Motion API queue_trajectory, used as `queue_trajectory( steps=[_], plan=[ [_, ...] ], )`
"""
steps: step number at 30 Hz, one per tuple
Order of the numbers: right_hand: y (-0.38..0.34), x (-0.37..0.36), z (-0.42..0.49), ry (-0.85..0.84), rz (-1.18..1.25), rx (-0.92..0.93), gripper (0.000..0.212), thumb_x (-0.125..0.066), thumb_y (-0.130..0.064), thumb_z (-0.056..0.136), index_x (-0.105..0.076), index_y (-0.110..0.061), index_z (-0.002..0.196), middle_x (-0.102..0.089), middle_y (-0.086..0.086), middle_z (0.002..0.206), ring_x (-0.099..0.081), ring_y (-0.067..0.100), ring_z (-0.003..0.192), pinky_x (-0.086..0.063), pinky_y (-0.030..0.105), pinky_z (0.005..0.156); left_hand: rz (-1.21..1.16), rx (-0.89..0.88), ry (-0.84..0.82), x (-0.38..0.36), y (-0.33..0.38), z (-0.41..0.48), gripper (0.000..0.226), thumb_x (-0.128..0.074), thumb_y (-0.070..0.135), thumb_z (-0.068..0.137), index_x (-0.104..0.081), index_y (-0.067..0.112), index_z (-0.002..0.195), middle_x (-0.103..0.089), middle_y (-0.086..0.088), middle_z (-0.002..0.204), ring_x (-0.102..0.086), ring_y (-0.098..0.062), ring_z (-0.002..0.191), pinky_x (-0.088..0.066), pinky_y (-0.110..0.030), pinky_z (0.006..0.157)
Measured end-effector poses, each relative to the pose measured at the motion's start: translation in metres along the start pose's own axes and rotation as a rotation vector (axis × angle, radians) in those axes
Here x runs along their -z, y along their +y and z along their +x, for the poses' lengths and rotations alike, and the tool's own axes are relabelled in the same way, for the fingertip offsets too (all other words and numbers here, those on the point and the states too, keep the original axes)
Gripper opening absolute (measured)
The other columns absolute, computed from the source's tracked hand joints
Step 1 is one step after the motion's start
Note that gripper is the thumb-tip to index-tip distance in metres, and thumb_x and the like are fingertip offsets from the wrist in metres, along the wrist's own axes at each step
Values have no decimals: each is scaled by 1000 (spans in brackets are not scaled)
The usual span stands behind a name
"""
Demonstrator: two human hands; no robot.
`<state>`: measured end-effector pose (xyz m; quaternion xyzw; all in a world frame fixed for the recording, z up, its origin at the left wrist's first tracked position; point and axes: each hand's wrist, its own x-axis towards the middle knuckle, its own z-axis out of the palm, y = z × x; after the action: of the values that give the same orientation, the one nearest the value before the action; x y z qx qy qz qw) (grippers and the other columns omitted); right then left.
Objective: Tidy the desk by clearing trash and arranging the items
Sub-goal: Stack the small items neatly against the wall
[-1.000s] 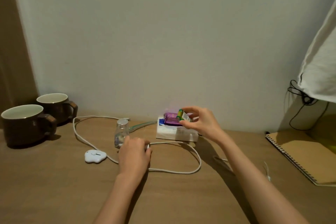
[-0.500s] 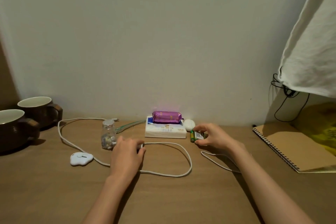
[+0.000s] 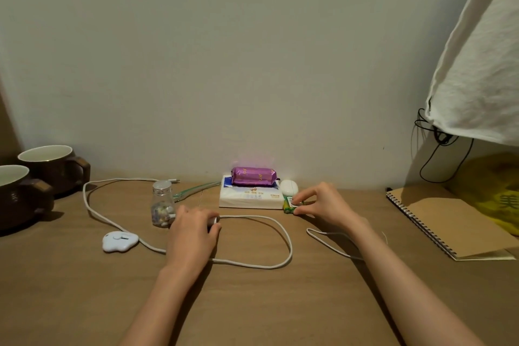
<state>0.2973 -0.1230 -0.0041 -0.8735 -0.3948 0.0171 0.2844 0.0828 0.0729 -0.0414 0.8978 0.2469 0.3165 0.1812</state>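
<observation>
a: item: batteries (image 3: 290, 204), sitting on the surface (image 3: 252, 306), touching the tissues (image 3: 250, 200).
b: right grip (image 3: 323, 205) is pinching them; left grip (image 3: 193, 233) is curling over the cable (image 3: 280, 261). likely handling as stiff, slick, dense, so taking them mid-body.

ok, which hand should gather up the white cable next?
Probably left: the left hand sits on the white cable, while the right hand pinches the green batteries beside the tissue pack.
</observation>
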Motion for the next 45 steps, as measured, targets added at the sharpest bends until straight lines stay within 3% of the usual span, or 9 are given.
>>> queue_trajectory(
  steps=[9, 13, 16, 18, 23, 30, 33, 39, 45],
  plan=[
    [-5, -1, -7, 26, -52, -8, 27, -80, -27, 75, -75, -24, 102, -71, -10, 102, -63, 5, 93, -50, 24, 82, -6, 17, -26, 3, 2, -1, 31, -61, 31, 88, -64, 26, 118, -69, 6, 106, -46, -17, 109, -46, -33, 84],
    [-36, 11, -6, 117, -50, 62, 22, -73, -32, 82, -74, -26, 104, -65, -17, 90, -60, 3, 86, -49, 23, 73, -27, 50, -21, 11, 0, -1, 27, -60, 34, 88, -67, 27, 114, -70, 5, 104, -49, -17, 109, -49, -36, 83],
    [-74, 7, 0, 108, -29, 194, 17, -69, -29, 86, -74, -25, 102, -65, -17, 87, -59, 1, 81, -47, 21, 73, -45, 87, 161, 21, 3, -1, 18, -61, 37, 86, -73, 27, 94, -70, 8, 86, -53, -15, 91, -49, -33, 69],
    [-98, -7, 9, 66, -38, 259, 18, -67, -25, 88, -74, -23, 105, -67, -11, 92, -59, 5, 81, -45, 20, 74, -61, 127, 349, 29, 4, -1, 16, -63, 36, 83, -67, 22, 77, -60, 8, 73, -49, -17, 77, -44, -32, 59],
    [-139, -55, 43, -50, -123, 329, 26, -61, -20, 90, -68, -22, 116, -70, 1, 110, -63, 15, 94, -54, 35, 85, -169, 319, 584, 40, -4, 4, 34, -71, 35, 77, -46, 15, 89, -49, -2, 90, -43, -21, 86, -45, -38, 67],
    [-167, -112, 75, -107, -293, 395, 31, -56, -17, 94, -63, -14, 124, -67, 9, 118, -59, 27, 110, -50, 41, 90, -212, 473, 445, 34, -23, 7, 77, -81, 39, 64, -40, 18, 126, -47, -8, 123, -44, -27, 115, -48, -49, 86],
    [-169, -122, 84, -72, -379, 406, 30, -51, -13, 96, -64, -16, 123, -68, 11, 113, -57, 28, 109, -49, 41, 88, -258, 479, 403, 31, -30, 8, 71, -82, 30, 66, -45, 17, 125, -52, -5, 120, -47, -25, 114, -46, -44, 90],
    [-170, -123, 88, -37, -399, 465, 26, -53, -14, 95, -69, -16, 116, -71, 8, 108, -61, 25, 101, -47, 34, 81, -334, 467, 371, 29, -36, 10, 52, -77, 23, 74, -53, 21, 120, -57, 1, 114, -56, -20, 102, -51, -39, 79],
    [-160, -112, 83, -49, -425, 480, 20, -59, -15, 92, -71, -18, 108, -72, 5, 103, -66, 21, 95, -56, 35, 80, -356, 467, 358, 31, -39, 13, 53, -73, 22, 80, -53, 18, 128, -58, -1, 119, -58, -18, 101, -50, -33, 77]
  ],
)
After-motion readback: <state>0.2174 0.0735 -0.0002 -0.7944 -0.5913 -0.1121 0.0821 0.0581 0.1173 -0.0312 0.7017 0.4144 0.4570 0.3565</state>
